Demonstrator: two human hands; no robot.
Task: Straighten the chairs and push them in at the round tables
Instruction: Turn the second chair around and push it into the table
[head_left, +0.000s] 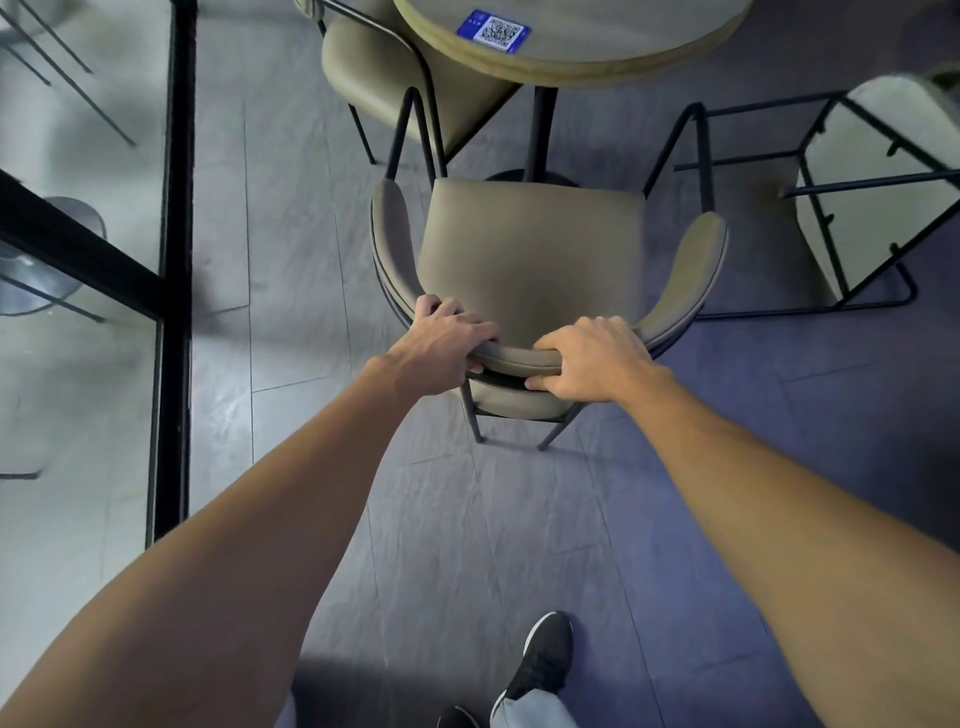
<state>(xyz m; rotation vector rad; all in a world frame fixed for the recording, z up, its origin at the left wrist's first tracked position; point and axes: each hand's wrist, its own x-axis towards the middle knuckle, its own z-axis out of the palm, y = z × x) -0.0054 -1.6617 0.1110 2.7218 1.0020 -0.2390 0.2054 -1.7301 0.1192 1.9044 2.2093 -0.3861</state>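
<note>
Both hands, left hand and right hand, clamp the chair backrest; the table lies straight ahead of the seat.

A: State hand positions.
B: Left hand and right hand both grip the curved backrest of the olive armchair, frame centre.
A: Surroundings?
B: Round table with QR sticker at top; second chair upper left; overturned chair at right.
</note>
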